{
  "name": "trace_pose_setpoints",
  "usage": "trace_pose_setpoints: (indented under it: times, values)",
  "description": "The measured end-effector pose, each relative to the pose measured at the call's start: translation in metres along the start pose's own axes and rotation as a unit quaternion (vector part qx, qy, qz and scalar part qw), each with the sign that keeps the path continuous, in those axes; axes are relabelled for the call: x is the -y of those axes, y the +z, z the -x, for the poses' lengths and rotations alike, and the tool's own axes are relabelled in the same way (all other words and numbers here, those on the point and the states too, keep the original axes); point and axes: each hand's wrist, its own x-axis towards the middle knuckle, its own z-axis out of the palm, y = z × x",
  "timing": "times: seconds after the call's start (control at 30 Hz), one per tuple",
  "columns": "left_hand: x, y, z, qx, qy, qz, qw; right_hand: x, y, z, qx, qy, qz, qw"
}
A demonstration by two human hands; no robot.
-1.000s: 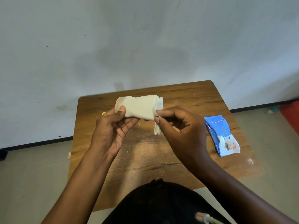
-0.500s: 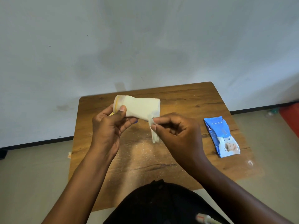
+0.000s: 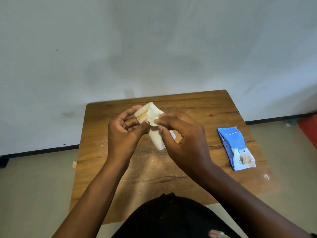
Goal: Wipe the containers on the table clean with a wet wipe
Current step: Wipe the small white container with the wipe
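Above the middle of the wooden table, my left hand grips a small cream-white container with a thin yellow band near its upper end. The container is tilted, its lower end pointing toward me. My right hand pinches a white wet wipe against the container's upper part, and the wipe partly covers that end. Fingers of both hands hide much of the container's middle.
A blue pack of wet wipes lies flat near the table's right edge. Pale powdery dust covers the table's middle. A small scrap sits at the table's left edge. A red object stands on the floor at far right.
The container has turned from lying sideways to a steep tilt with its banded end up. My right hand moved the wipe from the container's right end up over the banded end.
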Motion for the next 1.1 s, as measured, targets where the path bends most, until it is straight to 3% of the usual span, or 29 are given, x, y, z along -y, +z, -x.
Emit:
trace_pose_setpoints:
  times: [0.13, 0.4, 0.6, 0.77, 0.93, 1.1]
  values:
    - [0.001, 0.006, 0.007, -0.011, -0.007, 0.019, 1.000, 0.001, 0.003, 0.000, -0.016, 0.013, -0.016, 1.000]
    - [-0.005, 0.013, 0.014, 0.101, 0.012, 0.010, 0.995, 0.000, -0.002, -0.011, -0.047, 0.014, -0.059, 0.997]
    - [-0.009, 0.009, 0.009, 0.145, 0.014, -0.099, 0.984, -0.005, -0.010, -0.021, -0.056, 0.021, -0.045, 0.997]
    - [-0.014, 0.006, 0.007, 0.161, 0.054, -0.186, 0.968, -0.008, -0.013, -0.026, -0.008, 0.022, -0.046, 0.999]
    - [-0.014, 0.002, 0.008, 0.168, 0.091, -0.255, 0.948, -0.008, -0.017, -0.030, 0.062, -0.026, 0.025, 0.997]
    - [-0.013, 0.001, 0.011, 0.152, 0.133, -0.293, 0.935, -0.005, -0.019, -0.034, 0.051, -0.014, 0.020, 0.998]
